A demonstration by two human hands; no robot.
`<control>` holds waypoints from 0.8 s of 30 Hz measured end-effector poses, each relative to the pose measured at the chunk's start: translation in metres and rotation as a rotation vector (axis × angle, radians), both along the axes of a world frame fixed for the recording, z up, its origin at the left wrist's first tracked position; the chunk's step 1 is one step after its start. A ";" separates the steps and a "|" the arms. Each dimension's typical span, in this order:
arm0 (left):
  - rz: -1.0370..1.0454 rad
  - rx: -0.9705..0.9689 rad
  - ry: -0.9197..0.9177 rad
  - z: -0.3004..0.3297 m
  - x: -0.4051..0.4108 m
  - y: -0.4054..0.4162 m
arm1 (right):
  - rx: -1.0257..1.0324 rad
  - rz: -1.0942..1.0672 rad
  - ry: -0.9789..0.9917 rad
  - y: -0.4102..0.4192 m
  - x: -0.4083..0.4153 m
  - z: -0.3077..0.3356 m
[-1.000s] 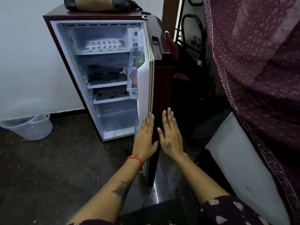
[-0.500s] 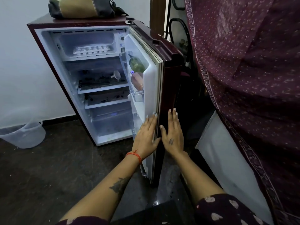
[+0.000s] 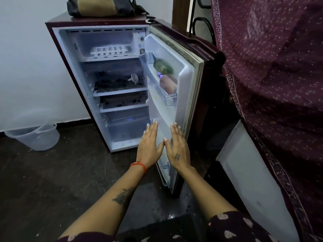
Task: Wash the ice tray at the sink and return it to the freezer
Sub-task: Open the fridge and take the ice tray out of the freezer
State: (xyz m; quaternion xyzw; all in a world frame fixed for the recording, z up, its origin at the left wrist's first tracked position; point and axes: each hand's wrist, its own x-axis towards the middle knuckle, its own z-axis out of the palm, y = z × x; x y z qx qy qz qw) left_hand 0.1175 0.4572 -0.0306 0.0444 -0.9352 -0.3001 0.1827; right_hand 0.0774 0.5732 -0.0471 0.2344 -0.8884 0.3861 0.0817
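Note:
A white ice tray (image 3: 109, 50) lies flat in the freezer compartment at the top of a small maroon fridge (image 3: 57, 42). The fridge door (image 3: 190, 81) stands wide open to the right. Both my hands are held out flat with straight fingers in front of the door's lower inner panel. My left hand (image 3: 150, 145) is nearer the fridge opening, my right hand (image 3: 178, 147) nearer the door's edge. Neither holds anything. Whether they touch the panel I cannot tell.
Two bottles (image 3: 163, 67) lie in the door rack. A small funnel (image 3: 133, 78) sits on a middle shelf. A bag (image 3: 99, 6) rests on top of the fridge. A clear plastic bucket (image 3: 35, 137) stands on the dark floor at left. Maroon cloth (image 3: 271, 67) hangs at right.
The door has swung wider open to the right, showing its inner racks. Both hands went from the door's edge to in front of its inner panel.

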 end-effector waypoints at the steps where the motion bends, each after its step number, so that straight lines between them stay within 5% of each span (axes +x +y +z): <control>1: 0.018 0.009 -0.004 0.002 0.001 -0.006 | -0.004 0.016 -0.005 -0.006 0.001 0.001; 24: 0.229 0.292 -0.027 0.037 -0.025 -0.224 | -0.109 0.039 -0.280 -0.216 -0.036 0.036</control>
